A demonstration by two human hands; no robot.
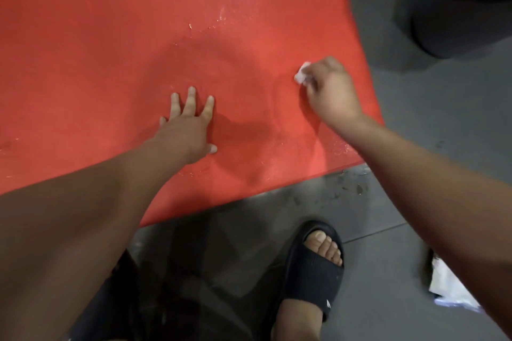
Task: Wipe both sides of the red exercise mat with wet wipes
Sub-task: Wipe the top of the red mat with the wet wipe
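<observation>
The red exercise mat [110, 44] lies flat on a grey floor and fills the upper left of the view, with wet glints on its surface. My left hand [188, 124] presses flat on the mat near its front edge, fingers spread. My right hand [329, 88] grips a small white wet wipe [301, 72] against the mat close to its right edge; most of the wipe is hidden under my fingers.
Grey tiled floor [415, 119] borders the mat on the right and front. A dark round object [465, 5] stands at the top right. My foot in a black slide sandal [313, 271] is below the mat. A white packet [448, 288] lies under my right forearm.
</observation>
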